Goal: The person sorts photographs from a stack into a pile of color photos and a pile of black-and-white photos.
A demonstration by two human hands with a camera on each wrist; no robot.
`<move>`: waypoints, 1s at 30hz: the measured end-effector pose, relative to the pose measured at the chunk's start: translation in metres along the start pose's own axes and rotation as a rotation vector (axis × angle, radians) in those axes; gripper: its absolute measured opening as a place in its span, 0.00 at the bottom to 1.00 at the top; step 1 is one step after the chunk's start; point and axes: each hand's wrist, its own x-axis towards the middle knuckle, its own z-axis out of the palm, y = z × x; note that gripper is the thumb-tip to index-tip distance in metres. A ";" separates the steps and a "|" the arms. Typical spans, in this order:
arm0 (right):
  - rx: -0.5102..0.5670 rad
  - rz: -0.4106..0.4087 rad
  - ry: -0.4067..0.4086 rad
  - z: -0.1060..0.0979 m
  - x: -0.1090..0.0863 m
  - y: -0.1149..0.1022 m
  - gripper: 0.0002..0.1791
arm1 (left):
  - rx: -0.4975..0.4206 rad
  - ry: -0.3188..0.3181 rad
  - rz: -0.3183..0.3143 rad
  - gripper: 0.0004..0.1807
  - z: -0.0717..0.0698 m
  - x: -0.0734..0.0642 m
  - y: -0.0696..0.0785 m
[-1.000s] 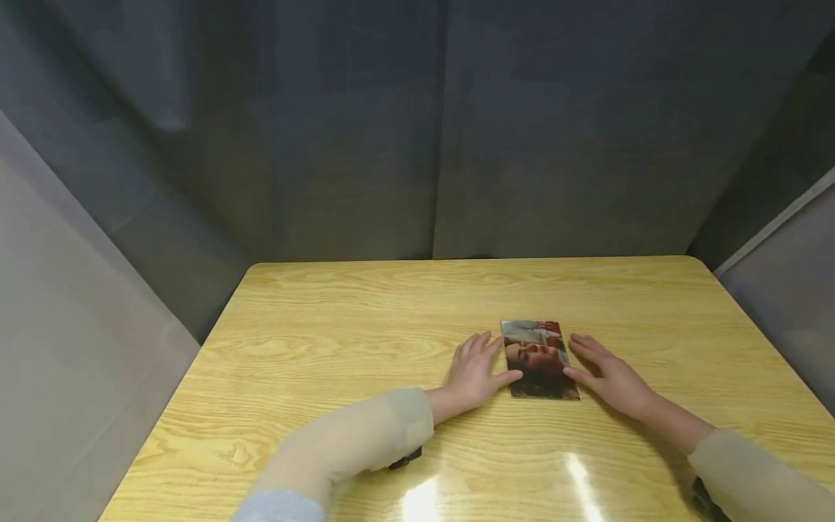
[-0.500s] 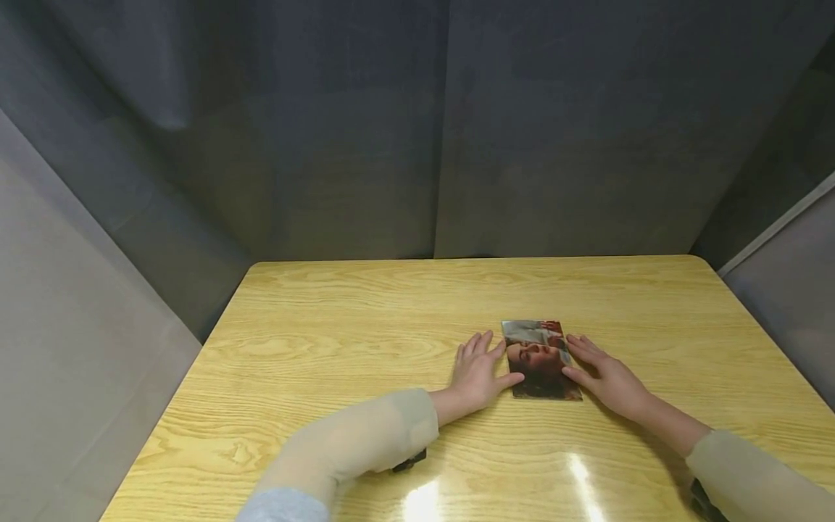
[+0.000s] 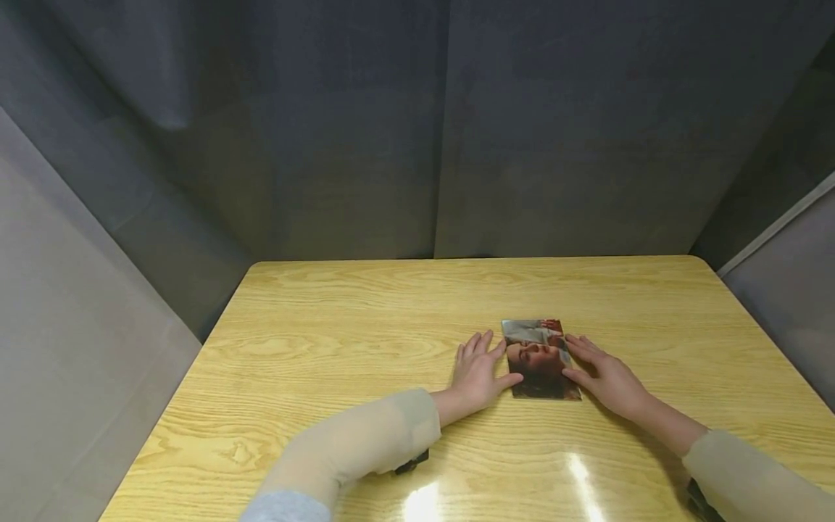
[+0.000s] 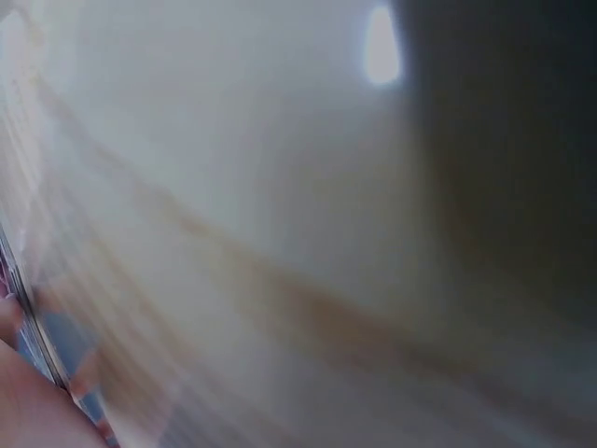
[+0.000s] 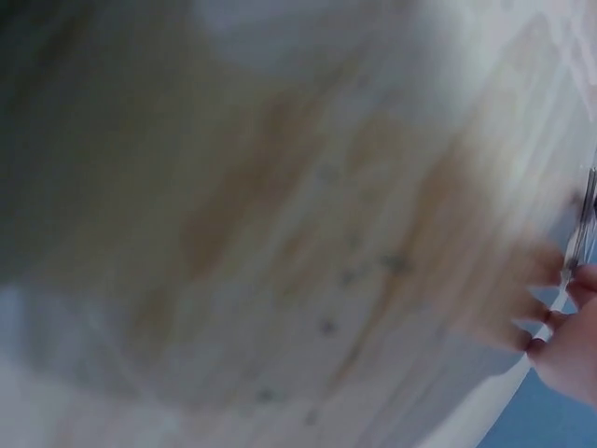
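Observation:
A thin, glossy rectangular item printed with a portrait picture [image 3: 536, 362] lies flat on the wooden table in the head view; whether it is a booklet or a case I cannot tell. My left hand [image 3: 478, 375] is at its left side, fingers spread and fairly straight, the thumb over its lower left part. On the other side my right hand [image 3: 608, 378] lies with extended fingers along the right edge, its thumb touching that edge lower down. Both wrist views catch the item's thin layered edge [image 4: 37, 327] beside the fingers, with much blur.
The wood-grain table [image 3: 339, 304] stretches around the hands, its far edge against a dark grey curtain [image 3: 339, 145]. Light grey panels [image 3: 72, 304] stand at the left and right. Dark wrist devices [image 3: 412, 462] show under the sleeves.
My right fingertips have come slightly left, closer against the item's right edge. The left hand and the item have barely shifted in view.

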 end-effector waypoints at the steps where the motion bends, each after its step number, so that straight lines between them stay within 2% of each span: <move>1: -0.002 -0.001 0.005 0.000 0.000 0.000 0.34 | -0.001 -0.006 -0.008 0.37 0.001 0.001 0.000; 8: 0.011 -0.013 0.055 0.000 -0.001 -0.003 0.34 | -0.019 0.016 -0.015 0.37 0.002 0.001 -0.001; 14: 0.026 -0.065 0.206 0.004 0.000 -0.007 0.28 | -0.111 0.033 -0.040 0.36 0.000 0.001 0.002; 18: 0.050 -0.047 0.282 0.006 0.001 -0.010 0.24 | -0.181 0.062 -0.062 0.35 -0.001 0.003 0.003; 22: 0.111 -0.009 0.327 0.007 0.003 -0.013 0.23 | -0.318 0.091 -0.078 0.33 -0.003 0.003 0.004; 28: 0.221 -0.003 0.376 0.007 0.012 -0.026 0.22 | -0.678 0.141 -0.127 0.31 -0.010 0.002 0.003; 30: 0.244 0.016 0.373 0.006 0.016 -0.033 0.22 | -0.774 0.166 -0.143 0.31 -0.015 0.003 0.002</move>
